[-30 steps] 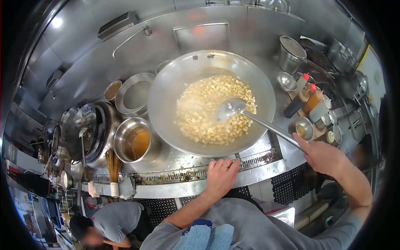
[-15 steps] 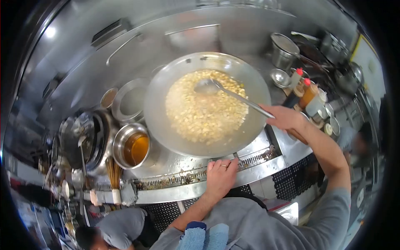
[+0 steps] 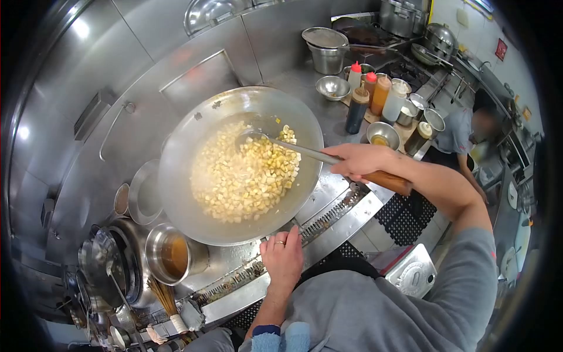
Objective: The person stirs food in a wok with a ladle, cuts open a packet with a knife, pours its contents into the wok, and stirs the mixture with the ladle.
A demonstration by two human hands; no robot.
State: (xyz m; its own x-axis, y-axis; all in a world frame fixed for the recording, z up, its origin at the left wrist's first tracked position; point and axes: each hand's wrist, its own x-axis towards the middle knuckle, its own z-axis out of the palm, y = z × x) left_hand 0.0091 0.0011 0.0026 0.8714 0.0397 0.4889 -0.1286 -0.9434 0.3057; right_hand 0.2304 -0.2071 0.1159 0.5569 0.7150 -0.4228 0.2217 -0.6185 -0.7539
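Observation:
A large steel wok [image 3: 176, 176] holds pale yellow cubes [image 3: 246, 182] in cloudy, steaming liquid. My right hand [image 3: 366, 161] is closed round the long handle of a ladle [image 3: 305, 151], whose wooden end sticks out past the palm. The ladle's bowl is partly sunk among the cubes near the far side of the wok. At the wok's near rim, my left hand [image 3: 282, 255], with a ring on one finger, rests by the stove edge; whether its fingers grip something there is unclear.
Sauce bottles [image 3: 380, 94] and a small steel bowl [image 3: 333, 88] stand right of the wok. A pot of brown liquid [image 3: 170, 255], a strainer bowl [image 3: 146, 192] and a bamboo brush [image 3: 167, 299] are at left. Another person [image 3: 460, 132] is at the far right.
The view has turned to the right. The ladle's bowl has moved from the wok's right side to its far side, and its wooden handle end now shows. My left hand stays at the near rim.

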